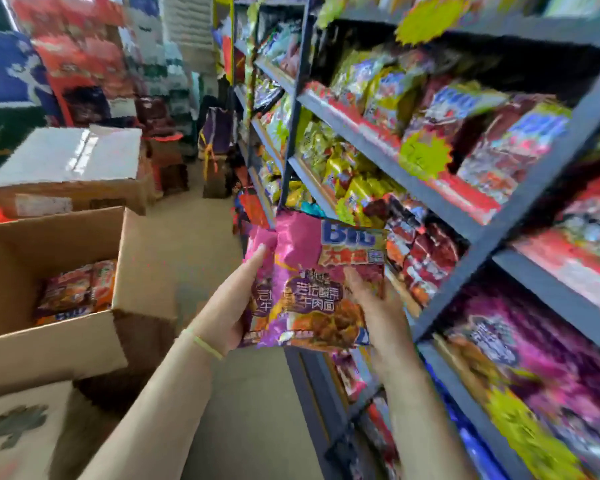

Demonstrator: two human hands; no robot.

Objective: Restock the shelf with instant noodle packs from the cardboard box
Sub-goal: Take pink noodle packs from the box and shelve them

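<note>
A: What are the hands doing?

B: Both hold purple noodle packs (312, 282) in front of the shelf (388, 161). The left hand (234, 299) is wrapped round the left edge, thumb lying up the front, the other fingers hidden behind. The right hand (371, 292) grips the right edge, fingers curled over the front face.

A: One pack or more?

B: At least two. A second purple pack shows behind the front one, sticking out on the left side.

A: Which way do they point?

B: Upright, long axis roughly vertical, top edge toward the shelf, printed face toward the camera.

A: Anything readable?

B: "Big" in blue and white letters at the top right, and Chinese characters in the middle that look like 老坛酸菜牛肉面, though the blur makes me unsure. A picture of cooked noodles fills the bottom.

A: And the box?

B: An open cardboard box (49, 271) sits on the floor at the left, well apart from the hands, with orange packs (77, 289) lying inside. A closed box (73, 168) stands behind it. There is a thin yellow-green band (207, 344) on the left wrist.
</note>
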